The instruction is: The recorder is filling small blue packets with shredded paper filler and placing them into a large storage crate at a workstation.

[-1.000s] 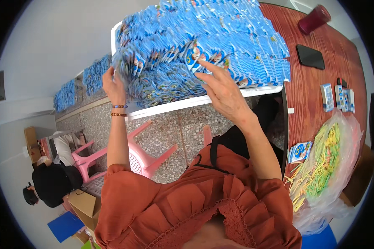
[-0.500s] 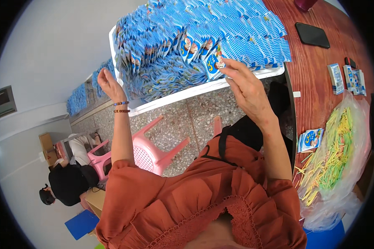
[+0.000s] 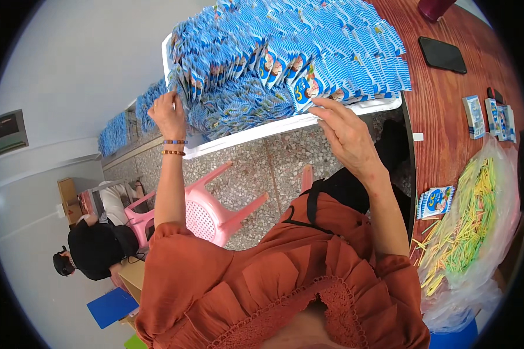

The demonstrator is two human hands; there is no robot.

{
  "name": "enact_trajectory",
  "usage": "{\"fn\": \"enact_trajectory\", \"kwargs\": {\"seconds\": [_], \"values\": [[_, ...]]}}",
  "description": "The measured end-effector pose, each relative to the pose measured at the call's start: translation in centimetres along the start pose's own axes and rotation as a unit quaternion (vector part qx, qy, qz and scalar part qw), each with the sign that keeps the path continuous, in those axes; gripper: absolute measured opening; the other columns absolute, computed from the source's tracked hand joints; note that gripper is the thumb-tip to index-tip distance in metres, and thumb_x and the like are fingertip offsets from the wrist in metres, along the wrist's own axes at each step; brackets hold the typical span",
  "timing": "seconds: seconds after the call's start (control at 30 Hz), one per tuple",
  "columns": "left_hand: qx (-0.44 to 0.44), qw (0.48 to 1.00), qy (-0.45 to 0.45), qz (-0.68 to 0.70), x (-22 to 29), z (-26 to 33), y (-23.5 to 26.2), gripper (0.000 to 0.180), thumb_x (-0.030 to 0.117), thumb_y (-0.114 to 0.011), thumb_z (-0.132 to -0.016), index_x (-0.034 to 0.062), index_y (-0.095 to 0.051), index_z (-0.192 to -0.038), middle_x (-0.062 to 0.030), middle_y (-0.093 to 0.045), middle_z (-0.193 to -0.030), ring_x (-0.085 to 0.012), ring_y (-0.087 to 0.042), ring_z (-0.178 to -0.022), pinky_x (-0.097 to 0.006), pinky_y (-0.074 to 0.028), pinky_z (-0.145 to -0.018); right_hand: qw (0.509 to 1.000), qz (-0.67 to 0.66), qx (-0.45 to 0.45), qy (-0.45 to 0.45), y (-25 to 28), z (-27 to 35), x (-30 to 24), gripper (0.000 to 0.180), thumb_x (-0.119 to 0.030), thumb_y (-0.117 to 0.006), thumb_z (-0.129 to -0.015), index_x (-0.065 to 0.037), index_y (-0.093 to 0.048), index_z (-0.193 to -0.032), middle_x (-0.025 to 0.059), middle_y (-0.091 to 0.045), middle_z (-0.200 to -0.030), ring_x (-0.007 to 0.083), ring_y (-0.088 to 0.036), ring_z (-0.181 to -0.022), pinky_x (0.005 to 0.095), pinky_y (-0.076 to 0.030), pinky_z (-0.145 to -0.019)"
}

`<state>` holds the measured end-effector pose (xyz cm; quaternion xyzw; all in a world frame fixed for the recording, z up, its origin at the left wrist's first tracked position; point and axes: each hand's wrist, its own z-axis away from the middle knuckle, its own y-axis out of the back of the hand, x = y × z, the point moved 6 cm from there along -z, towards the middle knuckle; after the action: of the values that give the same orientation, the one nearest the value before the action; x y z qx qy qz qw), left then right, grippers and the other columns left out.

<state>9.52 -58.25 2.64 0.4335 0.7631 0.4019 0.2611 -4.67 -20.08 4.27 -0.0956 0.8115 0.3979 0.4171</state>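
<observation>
The right hand [image 3: 351,138] is loosely open with nothing visibly gripped, the blue packets [image 3: 349,41] rowed in a white tray [image 3: 244,139] just beyond it. The left hand [image 3: 167,117] curls beside them, its hold unclear.

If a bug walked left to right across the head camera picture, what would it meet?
Dark wall panel, person in black, left hand, pink seat with holes, right hand, black phone.
</observation>
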Motion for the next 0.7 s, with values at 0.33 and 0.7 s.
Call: {"fn": "enact_trajectory", "kwargs": {"seconds": [0.33, 0.7], "values": [[-0.017, 0.987, 0.021, 0.160, -2.7, -3.1, -2.6, 0.009, 0.010, -0.067, -0.084, 0.0068, -0.064, -0.092, -0.0119, -0.058, -0.096, -0.0311, -0.059, -0.087, -0.043, -0.047, -0.075, 1.000, 0.008, -0.013, 0.002, -1.0, 1.0, 0.4, 0.025, 0.000, -0.058, -0.087, -0.003, -0.061, -0.112, 0.0125, -0.063, -0.114, 0.0321, -0.061, -0.101, 0.0390, -0.049, -0.086], [0.064, 0.984, 0.100, 0.130, -1.9, -1.8, -2.2, 0.021, 0.017, -0.065, -0.089, 0.0020, -0.063, -0.104, -0.0130, -0.056, -0.106, -0.0269, -0.059, -0.088, -0.037, -0.049, -0.075, 0.998, 0.048, -0.041, -0.006, -2.0, 1.9, 1.0, 0.024, -0.001, -0.058, -0.087, -0.005, -0.062, -0.111, 0.0110, -0.065, -0.108, 0.0315, -0.060, -0.100, 0.0398, -0.047, -0.088]]}}
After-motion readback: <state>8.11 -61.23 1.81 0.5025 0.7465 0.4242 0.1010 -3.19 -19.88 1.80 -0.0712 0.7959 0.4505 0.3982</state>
